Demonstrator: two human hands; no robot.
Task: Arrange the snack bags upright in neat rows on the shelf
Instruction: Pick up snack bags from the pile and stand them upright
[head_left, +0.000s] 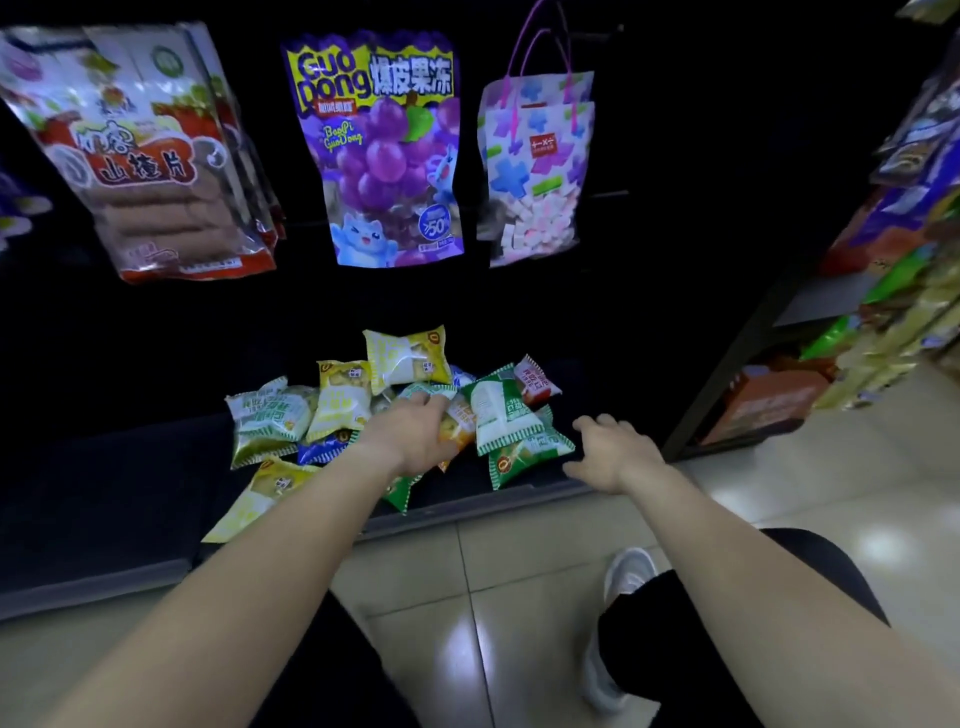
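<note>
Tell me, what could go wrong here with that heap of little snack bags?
1. The yellow bag and a green bag lie right at the shelf's front lip; a nudge could drop them onto the floor.
2. The left hand is on the orange bag, which other bags overlap; lifting it may tumble its neighbours.
3. The right hand hovers open, steadying nothing.

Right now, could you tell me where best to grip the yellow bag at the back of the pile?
Pinch the upper edge of the yellow bag from above: it leans at the back with that edge clear and its lower edge tucked behind the pile.
</note>
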